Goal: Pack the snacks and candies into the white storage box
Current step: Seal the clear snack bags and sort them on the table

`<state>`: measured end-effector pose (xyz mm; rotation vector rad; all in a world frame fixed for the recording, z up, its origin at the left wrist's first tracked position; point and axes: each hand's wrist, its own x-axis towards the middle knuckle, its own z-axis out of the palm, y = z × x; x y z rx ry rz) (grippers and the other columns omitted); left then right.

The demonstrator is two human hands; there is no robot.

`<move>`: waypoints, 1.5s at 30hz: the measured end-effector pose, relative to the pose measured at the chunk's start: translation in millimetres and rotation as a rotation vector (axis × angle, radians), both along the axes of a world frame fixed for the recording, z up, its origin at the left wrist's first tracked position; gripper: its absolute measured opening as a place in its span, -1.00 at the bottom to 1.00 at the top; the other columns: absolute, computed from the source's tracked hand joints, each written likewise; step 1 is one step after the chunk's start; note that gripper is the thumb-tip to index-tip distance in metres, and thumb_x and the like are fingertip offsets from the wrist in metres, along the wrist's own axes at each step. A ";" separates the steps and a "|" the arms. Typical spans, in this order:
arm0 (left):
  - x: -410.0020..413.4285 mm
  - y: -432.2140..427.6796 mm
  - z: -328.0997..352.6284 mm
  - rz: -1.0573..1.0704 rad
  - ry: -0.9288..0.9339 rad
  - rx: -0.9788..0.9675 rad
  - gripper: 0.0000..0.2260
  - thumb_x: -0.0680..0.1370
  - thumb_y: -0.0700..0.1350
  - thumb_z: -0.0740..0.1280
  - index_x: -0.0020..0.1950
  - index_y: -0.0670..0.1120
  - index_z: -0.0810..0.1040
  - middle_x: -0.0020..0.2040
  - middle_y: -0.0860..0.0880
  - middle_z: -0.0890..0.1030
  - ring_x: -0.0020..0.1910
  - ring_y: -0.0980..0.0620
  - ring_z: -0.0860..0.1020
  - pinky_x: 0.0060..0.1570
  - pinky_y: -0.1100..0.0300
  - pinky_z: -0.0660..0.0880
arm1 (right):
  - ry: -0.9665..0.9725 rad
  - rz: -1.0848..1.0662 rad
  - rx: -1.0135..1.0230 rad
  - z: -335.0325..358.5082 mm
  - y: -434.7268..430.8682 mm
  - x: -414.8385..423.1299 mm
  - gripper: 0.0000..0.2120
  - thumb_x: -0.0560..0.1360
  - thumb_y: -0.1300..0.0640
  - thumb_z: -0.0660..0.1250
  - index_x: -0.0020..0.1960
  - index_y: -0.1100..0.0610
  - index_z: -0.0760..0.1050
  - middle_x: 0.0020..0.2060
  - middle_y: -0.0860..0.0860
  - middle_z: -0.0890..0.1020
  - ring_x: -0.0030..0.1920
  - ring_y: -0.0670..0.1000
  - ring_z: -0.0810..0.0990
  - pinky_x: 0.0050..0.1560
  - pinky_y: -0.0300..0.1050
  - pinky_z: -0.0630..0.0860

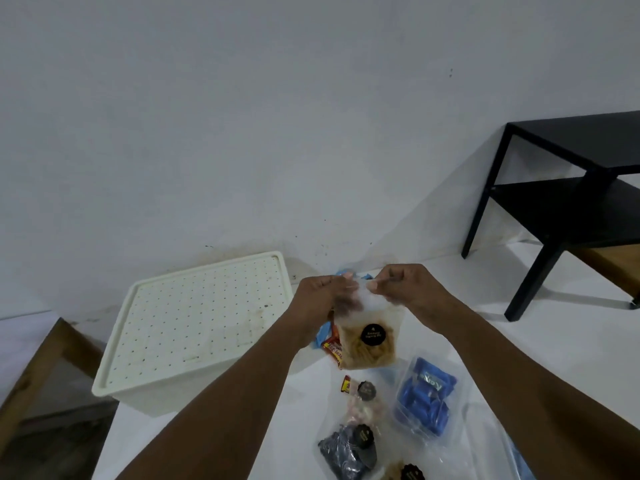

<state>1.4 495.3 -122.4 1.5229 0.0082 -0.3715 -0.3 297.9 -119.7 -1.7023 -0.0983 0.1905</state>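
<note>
Two bare forearms reach up from the bottom edge and meet over a white tabletop (519,341). Both hands pinch the top edge of a clear snack pouch (367,344), holding it upright in the air. That pouch, the landmark here, holds pale yellow stick-shaped snacks and carries a round black label. The left hand (320,299) grips its top left corner with fingers curled tight; the right hand (403,285) grips its top right corner, thumb and fingers pressed together on the plastic.

Left of the pouch sits the white storage box (194,330), its lid with rows of small holes shut. Just behind the pouch's lower left corner, a red and yellow wrapper (331,349) and a bit of blue wrapper (320,336) show. Below the pouch, nearer the camera, lie a clear bag of pinkish candies (363,408) with a black label and a bag of dark candies (348,452). Below and to the right of the pouch lies a clear bag of blue-wrapped candies (426,398). Far right of the pouch, beyond the tabletop, stands a black side table (568,188) against a plain white wall (242,116).
</note>
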 end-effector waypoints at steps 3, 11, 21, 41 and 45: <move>4.4 -8.3 13.1 -0.060 0.193 -0.005 -0.55 0.55 0.16 0.33 0.12 -0.24 0.61 -0.10 -0.22 0.69 -0.11 -0.18 0.69 -0.12 0.06 0.61 | -0.008 0.105 -0.049 4.4 -21.0 6.4 -0.83 0.41 0.13 0.50 -0.22 0.23 0.60 -0.39 0.07 0.51 -0.34 -0.04 0.43 -0.26 -0.16 0.33; 11.7 -70.6 25.1 -0.085 0.197 -0.018 -0.73 0.56 -0.10 0.38 0.08 -0.32 0.60 -0.10 -0.23 0.66 -0.04 -0.26 0.69 -0.11 0.02 0.63 | 0.011 0.247 -0.113 20.0 -86.2 30.2 -0.83 0.35 0.06 0.56 -0.25 0.14 0.66 -0.37 0.09 0.48 -0.28 0.04 0.36 -0.25 -0.12 0.28; 19.1 -105.3 29.7 -0.217 0.402 -0.004 -0.74 0.55 -0.18 0.36 0.20 -0.25 0.54 0.10 -0.26 0.64 0.17 -0.27 0.61 0.03 -0.09 0.63 | -0.077 0.391 -0.293 20.7 -128.1 53.1 -0.79 0.35 0.08 0.57 -0.12 0.20 0.69 -0.19 0.07 0.73 -0.20 -0.16 0.64 -0.14 -0.37 0.53; 36.4 -173.6 9.4 0.005 -0.203 0.434 -0.74 0.64 -0.14 0.12 -0.22 -0.15 0.44 -0.30 -0.09 0.49 -0.27 -0.02 0.51 -0.14 0.02 0.61 | 0.113 0.012 0.219 -5.7 -130.8 55.2 -0.71 0.60 0.09 0.26 -0.23 0.23 0.47 -0.37 0.16 0.46 -0.30 0.12 0.41 -0.28 -0.02 0.40; 34.2 -175.8 7.4 -0.016 -0.414 0.662 -0.69 0.66 0.02 0.15 -0.17 -0.12 0.48 -0.24 -0.11 0.59 -0.23 -0.06 0.59 -0.14 0.08 0.55 | 0.087 -0.143 0.190 -4.5 -122.2 58.6 -0.73 0.56 0.14 0.26 -0.22 0.30 0.51 -0.32 0.20 0.49 -0.27 0.13 0.48 -0.18 0.04 0.45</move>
